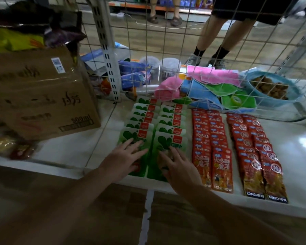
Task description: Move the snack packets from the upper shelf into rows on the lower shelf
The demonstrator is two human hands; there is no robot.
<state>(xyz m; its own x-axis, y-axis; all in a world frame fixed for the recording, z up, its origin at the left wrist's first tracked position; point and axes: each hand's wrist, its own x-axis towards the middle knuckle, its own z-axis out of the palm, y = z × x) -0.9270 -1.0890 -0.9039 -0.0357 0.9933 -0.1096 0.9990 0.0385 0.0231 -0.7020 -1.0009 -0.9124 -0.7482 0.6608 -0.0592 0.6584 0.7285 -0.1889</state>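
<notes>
Your left hand and right hand rest flat, unclenched, on two rows of green packets; four rows of red packets beside, white shelf, wire grid behind

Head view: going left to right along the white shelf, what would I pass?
Cardboard box → two rows of green packets → two rows of bright red packets → two rows of black-banded packets.

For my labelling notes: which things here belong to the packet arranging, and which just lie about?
Job: left hand, right hand, green packets, red packets, white shelf.
Lying about: cardboard box, coloured cloths, blue bag.
</notes>
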